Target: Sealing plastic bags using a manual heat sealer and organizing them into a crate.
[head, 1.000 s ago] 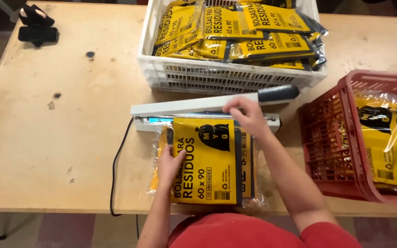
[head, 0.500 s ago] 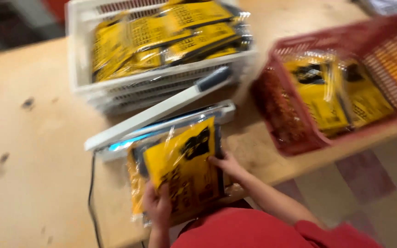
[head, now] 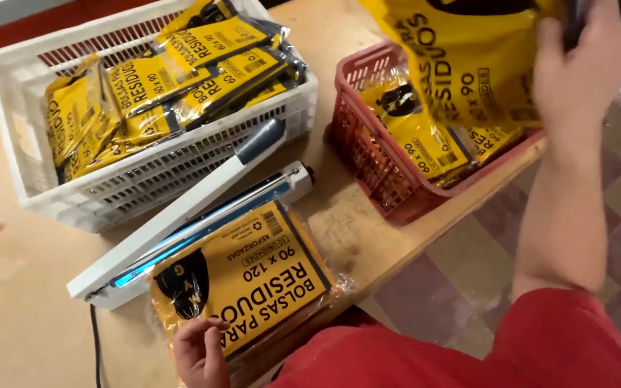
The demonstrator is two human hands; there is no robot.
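My right hand (head: 587, 68) is raised at the upper right, gripping a yellow printed plastic packet (head: 468, 61) above the red crate (head: 368, 162), which holds more yellow packets. My left hand (head: 199, 352) rests at the bottom edge on the near corner of another yellow packet (head: 242, 276) that lies flat on the wooden table (head: 16, 287). Just beyond that packet stands a white heat sealer (head: 181, 219) with its arm lifted open and a blue strip showing.
A white slatted crate (head: 145, 169) full of several yellow packets sits at the back left. The sealer's black cable (head: 95, 345) runs off the table's front edge. A checkered tiled floor (head: 461, 280) shows to the right below the table.
My right hand lifted a yellow packet away from the sealer and swung it right, over the red crate. The view turned right. My left hand stays on the packet lying by the sealer.
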